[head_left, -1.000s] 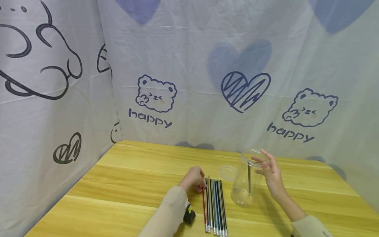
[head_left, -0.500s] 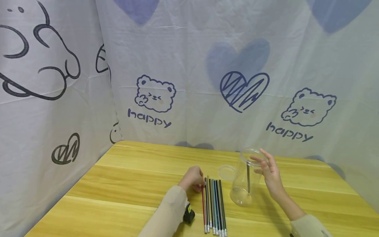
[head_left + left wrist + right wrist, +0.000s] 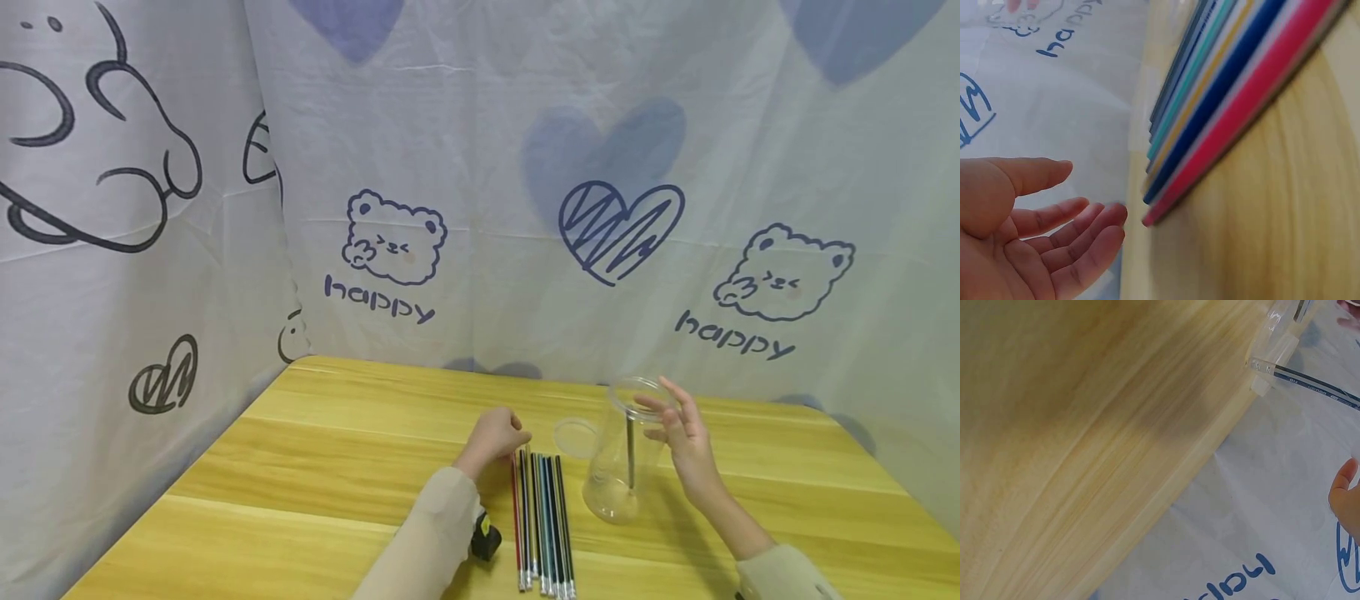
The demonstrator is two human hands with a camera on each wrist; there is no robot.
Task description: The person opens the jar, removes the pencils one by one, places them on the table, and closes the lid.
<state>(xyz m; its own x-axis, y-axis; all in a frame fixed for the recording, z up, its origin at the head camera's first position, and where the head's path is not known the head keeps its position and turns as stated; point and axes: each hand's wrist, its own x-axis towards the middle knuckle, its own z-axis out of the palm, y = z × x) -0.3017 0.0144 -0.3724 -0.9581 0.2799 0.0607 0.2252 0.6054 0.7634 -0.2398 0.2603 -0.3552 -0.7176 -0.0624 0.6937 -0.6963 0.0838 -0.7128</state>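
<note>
My left hand (image 3: pixel 495 435) hovers at the far ends of a row of pencils (image 3: pixel 551 525), fingers loosely bent. In the left wrist view the palm of the left hand (image 3: pixel 1041 244) shows nothing in it, fingertips just short of the tip of a red pencil (image 3: pixel 1235 137). A dark blue pencil (image 3: pixel 1229 87) lies beside the red one. With my right hand (image 3: pixel 688 446) I hold a tall clear plastic jar (image 3: pixel 609 492) near its rim, some fingers showing through the wall. One dark pencil (image 3: pixel 630 454) stands inside the jar; in the right wrist view this pencil (image 3: pixel 1316 385) bears small lettering.
A clear round lid (image 3: pixel 576 437) lies behind the jar, to its left. The pencils' metal-banded eraser ends point toward me on the wooden table (image 3: pixel 300 500). A printed white curtain (image 3: pixel 480 167) hangs along the back, and a black device (image 3: pixel 485 537) sits by my left sleeve.
My left hand has risen and shifted slightly away from me, off the red pencil's end, which stays in the row. The right hand and jar have kept their place.
</note>
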